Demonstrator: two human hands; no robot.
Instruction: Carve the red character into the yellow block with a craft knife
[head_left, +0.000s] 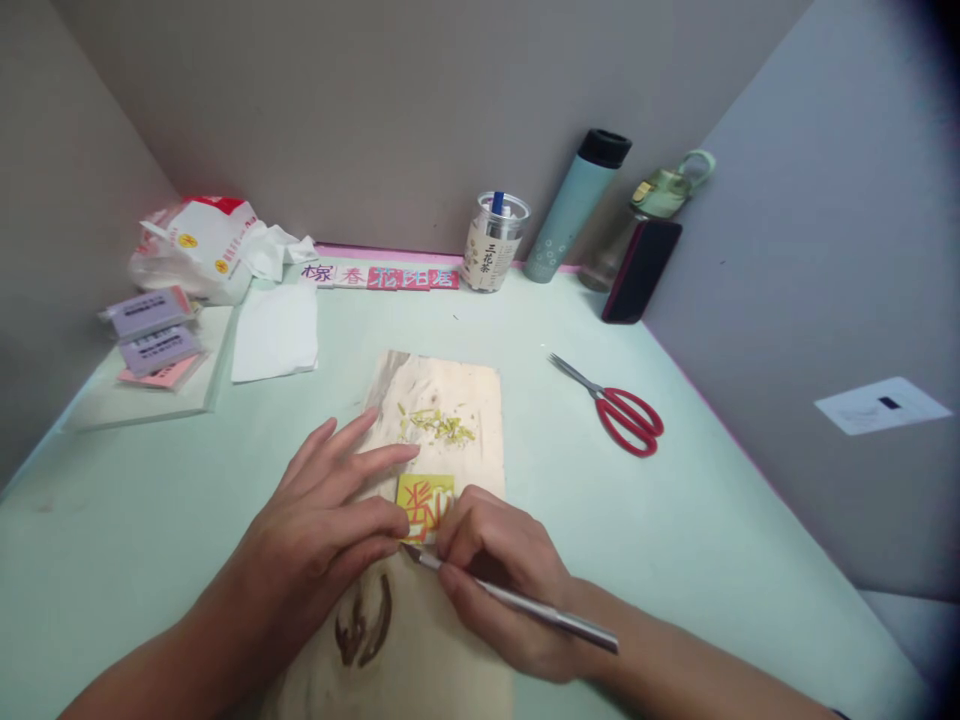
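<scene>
A yellow rubber carving block (417, 494) with an orange-red character on it lies on a wooden board (480, 400). My left hand (330, 510) rests at the block's left edge, thumb and index finger holding its lower left corner while the other fingers spread over the board. In my right hand (510, 580) is a silver craft knife (544, 610), gripped like a pen. The knife's blade tip touches or nearly touches the block's lower edge, close to my left thumb. My right fingers cover the block's right side. Yellow shavings (442, 427) are scattered on the board above the block.
Red-handled scissors (628, 420) lie to the right. Behind stand a clear cup (493, 245), a blue flask (574, 205), a green-lidded bottle (664, 195) and a leaning phone (643, 272). Carved character tiles (382, 277), paper (276, 335), wrapped blocks (154, 330) and a plastic bag (202, 245) sit back left.
</scene>
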